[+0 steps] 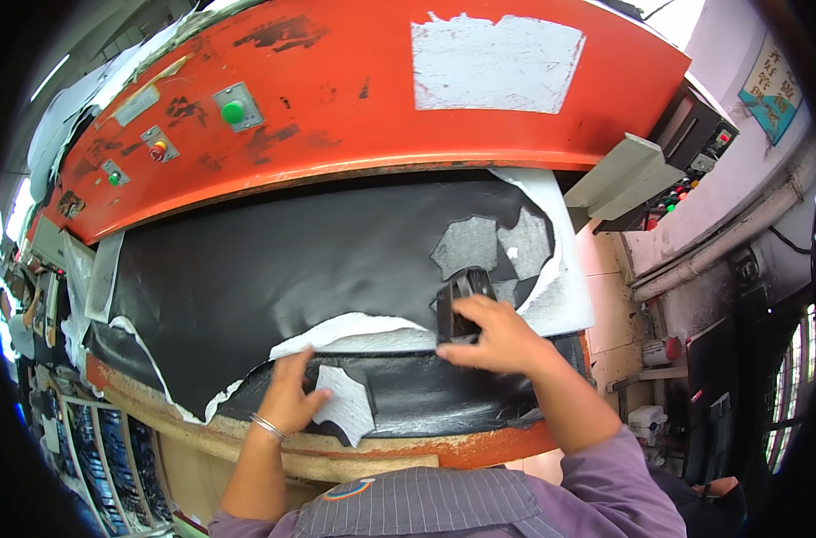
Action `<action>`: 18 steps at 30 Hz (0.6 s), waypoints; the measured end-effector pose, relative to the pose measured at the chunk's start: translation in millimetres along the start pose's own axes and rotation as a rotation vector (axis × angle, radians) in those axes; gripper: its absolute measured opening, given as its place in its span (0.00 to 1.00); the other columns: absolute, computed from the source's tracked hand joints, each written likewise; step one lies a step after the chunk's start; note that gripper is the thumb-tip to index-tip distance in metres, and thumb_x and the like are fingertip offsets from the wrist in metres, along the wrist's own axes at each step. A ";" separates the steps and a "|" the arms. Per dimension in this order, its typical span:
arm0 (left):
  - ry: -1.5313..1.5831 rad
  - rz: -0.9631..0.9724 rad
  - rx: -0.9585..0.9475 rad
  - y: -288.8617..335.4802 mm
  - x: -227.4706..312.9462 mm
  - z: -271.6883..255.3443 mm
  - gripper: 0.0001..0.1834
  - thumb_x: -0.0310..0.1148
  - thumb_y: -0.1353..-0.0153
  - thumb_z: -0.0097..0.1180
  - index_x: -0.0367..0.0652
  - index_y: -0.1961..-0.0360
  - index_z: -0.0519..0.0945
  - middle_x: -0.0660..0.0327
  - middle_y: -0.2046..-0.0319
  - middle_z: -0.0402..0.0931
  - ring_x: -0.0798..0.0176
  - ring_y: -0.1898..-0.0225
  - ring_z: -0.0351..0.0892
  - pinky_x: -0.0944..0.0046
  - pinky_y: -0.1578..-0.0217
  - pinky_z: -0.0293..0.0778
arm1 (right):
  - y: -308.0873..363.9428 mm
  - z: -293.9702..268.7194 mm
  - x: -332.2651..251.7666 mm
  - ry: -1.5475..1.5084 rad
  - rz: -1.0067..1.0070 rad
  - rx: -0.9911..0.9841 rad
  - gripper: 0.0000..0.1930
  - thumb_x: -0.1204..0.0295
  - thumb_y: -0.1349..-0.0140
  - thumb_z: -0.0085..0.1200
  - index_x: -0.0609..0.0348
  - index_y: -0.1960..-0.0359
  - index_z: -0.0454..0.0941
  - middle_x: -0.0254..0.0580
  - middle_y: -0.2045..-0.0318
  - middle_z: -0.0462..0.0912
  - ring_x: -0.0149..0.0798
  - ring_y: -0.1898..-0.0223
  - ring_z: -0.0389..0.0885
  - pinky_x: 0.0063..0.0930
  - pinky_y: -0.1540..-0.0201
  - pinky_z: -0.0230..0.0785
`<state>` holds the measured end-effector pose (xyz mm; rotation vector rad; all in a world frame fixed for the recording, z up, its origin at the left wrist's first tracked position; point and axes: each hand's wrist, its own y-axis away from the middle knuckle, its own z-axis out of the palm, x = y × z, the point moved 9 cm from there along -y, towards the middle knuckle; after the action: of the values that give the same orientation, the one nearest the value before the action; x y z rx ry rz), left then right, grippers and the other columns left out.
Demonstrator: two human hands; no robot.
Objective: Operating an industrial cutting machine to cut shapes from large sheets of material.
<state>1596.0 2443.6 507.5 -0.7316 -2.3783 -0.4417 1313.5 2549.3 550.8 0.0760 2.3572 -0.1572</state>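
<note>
A large sheet of black leather (246,260) with a ragged white edge lies across the press bed. My right hand (502,336) grips a black cutting die (457,305), thumb at its near side and fingers over its right side. The die stands at the leather's right end, beside a cut-out grey-backed piece (466,247) and another grey piece (526,244). My left hand (289,394) is open at the front edge, fingers apart. Its thumb comes close to a loose light-grey cut piece (345,403); whether they touch I cannot tell.
The orange press beam (336,99) spans the back, with a green button (233,112) and a red knob (159,151). A white cutting board (569,300) shows under the leather. A metal bracket (623,179) juts out at right. A rack (103,448) stands lower left.
</note>
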 end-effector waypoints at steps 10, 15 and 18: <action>-0.019 0.313 0.255 -61.6 41.4 -11.8 0.21 0.35 0.43 0.59 0.41 0.49 0.77 0.49 0.44 0.70 0.47 0.42 0.69 0.56 0.42 0.65 | -114.4 45.8 -12.7 0.528 0.309 -0.084 0.33 0.41 0.42 0.48 0.58 0.51 0.77 0.55 0.51 0.75 0.50 0.46 0.73 0.51 0.49 0.65; -0.303 0.496 0.289 -67.3 48.4 31.5 0.22 0.38 0.40 0.54 0.44 0.45 0.76 0.51 0.39 0.67 0.46 0.35 0.59 0.47 0.36 0.52 | -137.8 34.9 -59.6 0.891 -0.434 0.075 0.08 0.70 0.46 0.51 0.52 0.64 0.79 0.36 0.59 0.78 0.39 0.52 0.75 0.41 0.57 0.71; -0.294 0.485 0.217 -67.6 45.7 40.0 0.24 0.41 0.39 0.52 0.46 0.43 0.74 0.51 0.37 0.63 0.45 0.33 0.55 0.42 0.35 0.47 | -158.6 52.4 -37.4 0.817 -0.602 -0.188 0.06 0.72 0.47 0.51 0.52 0.69 0.80 0.36 0.63 0.79 0.42 0.56 0.78 0.39 0.60 0.72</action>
<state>1507.3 2426.7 497.1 -1.2922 -2.3461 0.1357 1360.5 2384.8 554.6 -0.8091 3.1223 -0.2205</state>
